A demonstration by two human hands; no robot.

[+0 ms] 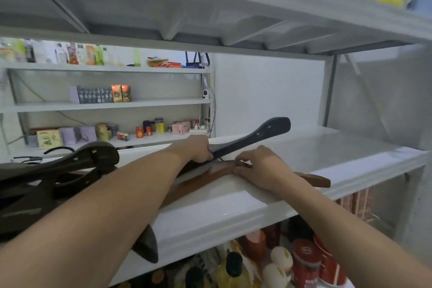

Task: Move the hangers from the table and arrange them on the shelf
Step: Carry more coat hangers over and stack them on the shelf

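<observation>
white metal shelving filled the view, and the person stood close against the nearest unit, both bare forearms reaching over its glossy white shelf [245, 208]. the left hand [195, 148] was curled round the middle of a black hanger [254, 137], holding it tilted so that its broad, holed end rose up and to the right above the shelf surface. the right hand [259, 168] lay just beside it on the centre of a brown wooden hanger [313, 180], which rested flat on the shelf near the front edge; fingers were bent and appeared to pinch the wood, though the exact contact was partly hidden by the hand itself. one end of the wooden hanger stuck out to the right of the hand, the other ran down-left under the left forearm.

a pile of dark hangers [77, 166] sat at the left of the same shelf — overlapping, count not determinable. one dark hanger end [147, 248] overhung the front lip below the left forearm.

on the level below stood bottles [231, 269], red cans [306, 262] and pale round items. a second shelving unit [112, 103] along the far wall held boxes and small containers on three levels — details blurred.
</observation>
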